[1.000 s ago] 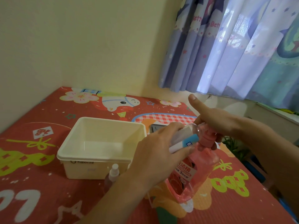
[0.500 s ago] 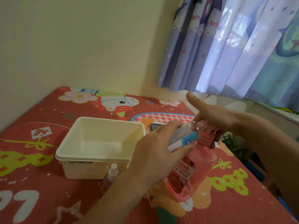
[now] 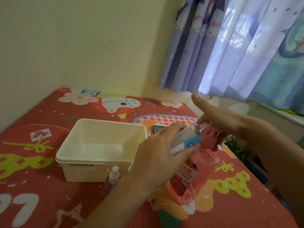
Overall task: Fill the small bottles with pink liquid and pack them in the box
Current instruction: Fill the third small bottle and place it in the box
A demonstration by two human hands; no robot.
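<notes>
Both grips are engaged. A small clear bottle (image 3: 185,139) with a white and blue label is held nearly level in the curled fingers of the left hand (image 3: 158,158), its open neck brought up against the pink pump head (image 3: 209,139) of the large pink bottle (image 3: 192,175). The pump head is closed round by the fingers of the right hand (image 3: 218,122), with the thumb raised clear above it. The large pink bottle leans on the red patterned mat (image 3: 41,186). The cream box (image 3: 100,145) stands open just left of the hands, and nothing is seen in it. A second small spray bottle (image 3: 111,180), pinkish inside and capped, stands in front of the box, close against its front wall.

The step in hand is judged to be pumping liquid into the small bottle. For good work, the nozzle should be kept inside the neck, the small bottle tipped mouth-up enough that nothing runs back out, and the pump pressed in short strokes while the level is watched. Spillage onto the mat is the main risk. Whether liquid is flowing cannot be told.

Against the earlier frames, little is changed: both hands and both bottles are found in nearly the same places, and the box and spray bottle are unmoved.
</notes>
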